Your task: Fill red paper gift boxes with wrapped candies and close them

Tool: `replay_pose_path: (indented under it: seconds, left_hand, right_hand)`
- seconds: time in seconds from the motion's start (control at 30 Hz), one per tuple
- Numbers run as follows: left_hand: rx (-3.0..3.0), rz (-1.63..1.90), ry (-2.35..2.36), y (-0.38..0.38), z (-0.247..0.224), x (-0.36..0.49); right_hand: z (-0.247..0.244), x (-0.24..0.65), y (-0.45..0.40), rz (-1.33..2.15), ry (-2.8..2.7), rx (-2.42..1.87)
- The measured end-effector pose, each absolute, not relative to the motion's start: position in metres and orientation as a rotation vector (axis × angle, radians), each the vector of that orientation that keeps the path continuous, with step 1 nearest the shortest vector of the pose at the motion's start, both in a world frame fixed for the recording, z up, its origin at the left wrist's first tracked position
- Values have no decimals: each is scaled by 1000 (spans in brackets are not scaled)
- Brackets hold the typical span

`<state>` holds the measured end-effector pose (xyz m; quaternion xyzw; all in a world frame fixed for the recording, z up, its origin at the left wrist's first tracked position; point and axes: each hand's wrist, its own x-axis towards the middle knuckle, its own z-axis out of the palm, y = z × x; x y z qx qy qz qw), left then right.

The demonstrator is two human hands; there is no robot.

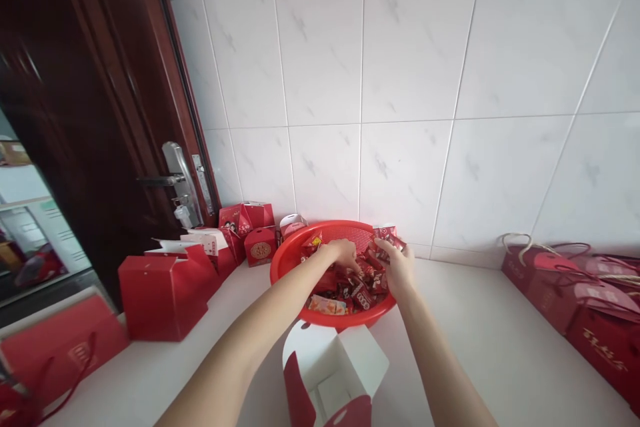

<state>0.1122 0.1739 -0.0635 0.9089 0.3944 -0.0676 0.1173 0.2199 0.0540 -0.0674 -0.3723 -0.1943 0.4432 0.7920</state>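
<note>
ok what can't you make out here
Head view: whether the left hand grips anything, its fingers blurred among shiny red wrapped packets.
Head view: how many the right hand holds, its fingers covering them.
Head view: floor of the round red plastic basket, under the packets.
Head view: near end of the open red-and-white cardboard box, cut by bottom edge.

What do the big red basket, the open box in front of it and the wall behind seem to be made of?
Basket: probably plastic, smooth and slightly glossy; its rim is rounded and its side has a fine mesh.
Open box: likely thin card, red outside and matt white inside, judging by its flat folded flaps.
Wall: looks like glazed ceramic tile, pale with grey marbling and straight joints.
</note>
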Motion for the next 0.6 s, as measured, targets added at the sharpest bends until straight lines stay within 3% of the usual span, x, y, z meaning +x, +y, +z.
replay_pose_path:
  seconds: [0.23, 0.47, 0.6]
  left_hand:
    - [2638, -337, 1462, 178, -64, 97]
    - [2704, -60, 1158, 166, -62, 104]
    - [2762, -131, 971, 159, -68, 120]
  right_hand:
    - [-71, 222, 55, 959, -457, -818]
    - [-66, 220, 50, 955, -476, -855]
    - [-64, 220, 48, 949, -450, -869]
